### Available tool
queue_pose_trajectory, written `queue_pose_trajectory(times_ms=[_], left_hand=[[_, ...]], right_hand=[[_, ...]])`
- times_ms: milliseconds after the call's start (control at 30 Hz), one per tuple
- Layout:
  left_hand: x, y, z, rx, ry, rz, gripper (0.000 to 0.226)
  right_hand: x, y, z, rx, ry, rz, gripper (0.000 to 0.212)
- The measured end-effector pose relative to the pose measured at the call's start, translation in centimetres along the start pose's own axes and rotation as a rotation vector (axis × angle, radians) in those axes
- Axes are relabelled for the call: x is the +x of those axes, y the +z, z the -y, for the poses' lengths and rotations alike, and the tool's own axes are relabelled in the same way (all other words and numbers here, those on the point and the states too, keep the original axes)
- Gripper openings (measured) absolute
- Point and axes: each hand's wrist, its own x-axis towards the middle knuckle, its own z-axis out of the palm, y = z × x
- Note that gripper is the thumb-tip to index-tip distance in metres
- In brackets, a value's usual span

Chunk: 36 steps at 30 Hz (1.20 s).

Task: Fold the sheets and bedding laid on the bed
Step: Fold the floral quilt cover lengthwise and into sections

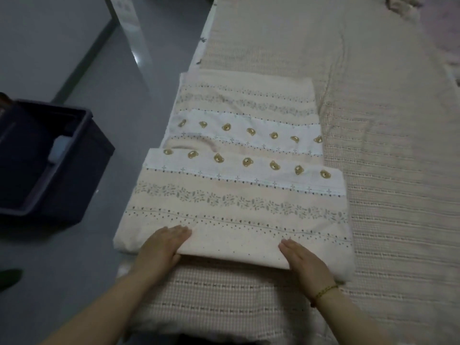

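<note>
Your left hand (163,245) at seven o'clock and right hand (302,258) at five lie flat, grips apart, pressing the folded sheet (236,200), seemingly to set its crease.

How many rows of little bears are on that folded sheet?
2. One row of bears crosses the near folded layer of the sheet; the other row crosses the white band just behind. Folds may hide more.

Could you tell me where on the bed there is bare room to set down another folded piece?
The woven cover lies bare right of the folded sheet and beyond its far edge. The bed's left edge is crowded: the sheet fills it, with the left hand and right hand flat on its near fold.
</note>
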Motion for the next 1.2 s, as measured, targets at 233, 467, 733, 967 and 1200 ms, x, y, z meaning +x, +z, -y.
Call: queue_pose_trajectory(times_ms=[233,467,733,967,1200], left_hand=[[-1.1,4.1,0.1,0.120,-0.132,0.138,0.075],[-0.6,2.7,-0.7,0.202,-0.234,0.320,0.074],[-0.5,2.2,-0.7,0.187,-0.264,0.354,0.069],[-1.6,-4.0,-0.1,0.072,-0.125,0.236,0.052],[-3.8,-11.5,1.1,0.024,0.056,0.494,0.037]], right_hand=[[-0.3,3.1,1.4,-0.207,0.154,0.159,0.080],[-1.4,1.6,2.2,-0.225,0.286,0.465,0.089],[-0.6,1.6,1.8,-0.229,0.304,0.446,0.061],[-2.4,-4.6,2.4,0.052,0.295,0.267,0.045],[-4.5,-11.3,3.7,-0.016,0.232,0.522,0.042]])
